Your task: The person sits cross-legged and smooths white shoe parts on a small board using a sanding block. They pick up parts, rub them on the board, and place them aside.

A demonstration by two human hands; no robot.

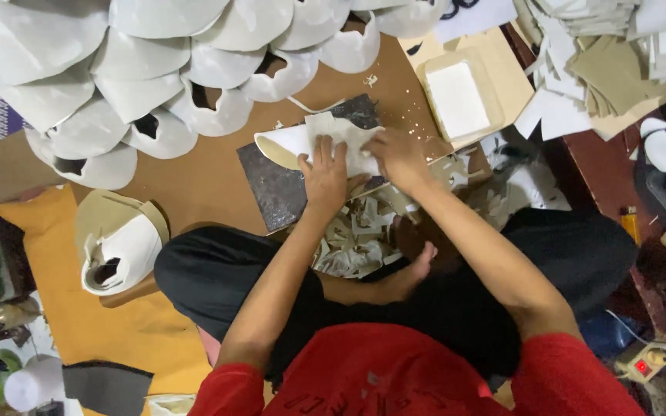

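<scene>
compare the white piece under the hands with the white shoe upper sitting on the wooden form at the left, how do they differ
The white piece lies flat on the dark slab, pressed by the left hand and right hand; the shoe upper stands rounded over its form, untouched. The piece looks open and spread; the upper is closed into shape, with a dark opening. Both are off-white sheet material.

Head camera, looking straight down from above

It sits above the person's red shoulders, close over both forearms; the left hand (325,179) and right hand (396,158) lie just above frame centre, floor clutter all around them.
</scene>
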